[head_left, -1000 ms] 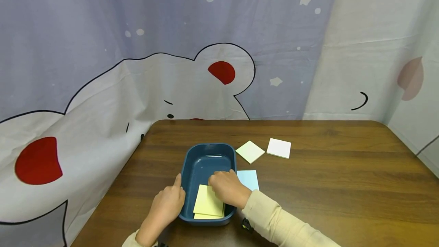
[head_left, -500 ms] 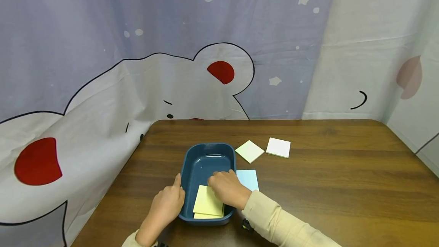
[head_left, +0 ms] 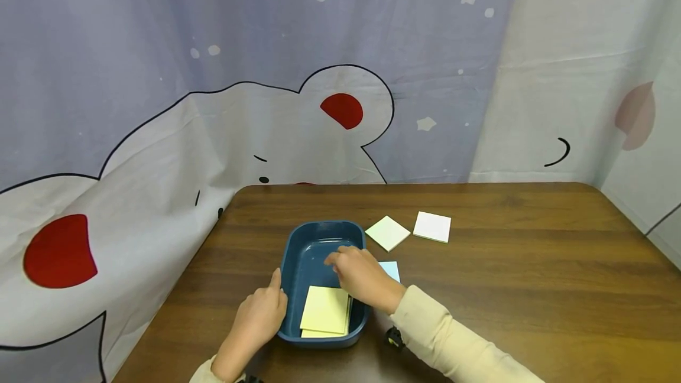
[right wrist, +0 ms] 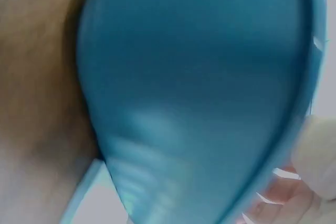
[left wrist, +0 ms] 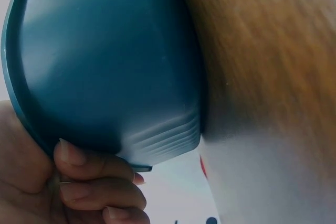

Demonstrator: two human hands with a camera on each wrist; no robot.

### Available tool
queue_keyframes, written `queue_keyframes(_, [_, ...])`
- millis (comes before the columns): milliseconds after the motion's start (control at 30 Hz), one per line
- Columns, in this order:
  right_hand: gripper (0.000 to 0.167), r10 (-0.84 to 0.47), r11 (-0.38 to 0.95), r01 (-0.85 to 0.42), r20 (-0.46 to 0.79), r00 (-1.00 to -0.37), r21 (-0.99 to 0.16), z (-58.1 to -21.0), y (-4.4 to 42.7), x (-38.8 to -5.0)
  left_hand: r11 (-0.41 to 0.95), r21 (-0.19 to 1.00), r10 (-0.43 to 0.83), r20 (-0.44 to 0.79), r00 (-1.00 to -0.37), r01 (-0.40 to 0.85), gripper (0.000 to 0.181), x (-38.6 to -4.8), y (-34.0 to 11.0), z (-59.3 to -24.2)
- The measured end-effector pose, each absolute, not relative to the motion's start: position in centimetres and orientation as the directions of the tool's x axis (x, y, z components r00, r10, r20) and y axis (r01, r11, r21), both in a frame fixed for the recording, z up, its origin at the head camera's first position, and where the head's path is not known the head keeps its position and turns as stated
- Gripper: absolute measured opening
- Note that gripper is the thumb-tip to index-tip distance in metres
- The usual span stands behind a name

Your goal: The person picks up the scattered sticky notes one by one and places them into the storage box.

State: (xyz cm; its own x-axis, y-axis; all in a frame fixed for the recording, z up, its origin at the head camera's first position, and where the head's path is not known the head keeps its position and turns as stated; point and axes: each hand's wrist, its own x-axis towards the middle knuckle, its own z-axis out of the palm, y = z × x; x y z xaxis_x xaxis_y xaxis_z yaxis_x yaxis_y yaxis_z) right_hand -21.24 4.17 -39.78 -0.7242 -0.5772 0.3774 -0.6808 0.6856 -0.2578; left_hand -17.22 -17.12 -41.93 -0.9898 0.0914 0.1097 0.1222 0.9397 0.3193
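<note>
The blue bin (head_left: 308,262) stands on the table with a stack of yellow sticky notes (head_left: 326,310) lying flat in its near end. At its left side, my left hand (head_left: 259,319) holds the rim, the index finger straight along it and the other fingers curled against the outer wall (left wrist: 115,66) in the left wrist view. My right hand (head_left: 366,276) hangs over the bin's right side, fingers loosely bent, with nothing visible in them. In the right wrist view those blurred fingers (right wrist: 278,198) appear beyond the bin's rim (right wrist: 299,98).
Right of the bin, a light blue pad (head_left: 391,269) is partly hidden by my right hand. Farther back lie a pale green pad (head_left: 388,233) and a white pad (head_left: 433,227) on the wooden table (head_left: 532,276). A patterned curtain (head_left: 425,64) hangs behind.
My right hand has risen off the yellow notes and moved away and to the right, covering more of the light blue pad. The left hand stays at the rim.
</note>
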Motion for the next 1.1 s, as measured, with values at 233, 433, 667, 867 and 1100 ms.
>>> queue_keyframes(233, [0.02, -0.456, 0.709, -0.634, 0.486, -0.745, -0.307, -39.3, 6.7, -22.3, 0.938, 0.324, 0.089, 0.109, -0.99, 0.12, 0.051, -17.2, -17.2, -41.8])
queue_keyframes(433, [0.018, -0.372, 0.758, -0.551, 0.463, -0.805, -0.349, -39.9, 8.8, -22.9, 0.936, 0.33, 0.089, 0.108, -0.99, 0.12, 0.051, -17.2, -17.2, -41.7])
queue_keyframes(667, [0.012, -0.332, 0.82, -0.466, 0.387, -0.86, -0.332, -41.1, 10.8, -23.0, 0.934, 0.334, 0.091, 0.112, -0.99, 0.124, 0.05, -17.2, -17.1, -42.0])
queue_keyframes(867, [0.012, -0.337, 0.829, -0.422, 0.274, -0.901, -0.368, -41.7, 11.9, -22.8, 0.933, 0.336, 0.092, 0.111, -0.99, 0.124, 0.05, -17.2, -17.2, -42.0])
queue_keyframes(1100, [0.022, -0.353, 0.824, -0.397, 0.183, -0.918, -0.403, -42.5, 12.6, -22.6, 0.932, 0.339, 0.093, 0.107, -0.99, 0.124, 0.051, -17.2, -17.2, -42.0])
